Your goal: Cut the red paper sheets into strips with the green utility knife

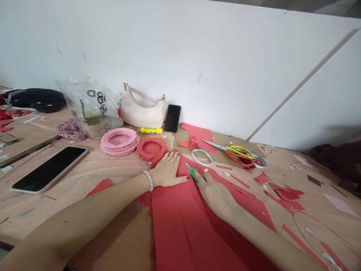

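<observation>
Right at the middle of the frame, the left hand (166, 171) lies spread wide and flat on the red paper sheet (180, 229), which runs across the wooden surface (93, 177) towards the wearer. The right hand (217, 197) has a narrow grip on a green craft knife (194, 174), its tip down on the red sheet just beside the left fingers. That paper looks light and thin, quick to slide or crease, so the safest hold is flat pressure close to the blade, not a pinch at the edge. Around the action: a red paper ring (148, 149), a stack of pink paper rings (120, 141), a narrow tape roll (202, 157) and red-and-yellow-handled scissors (235, 155) — all within reach
</observation>
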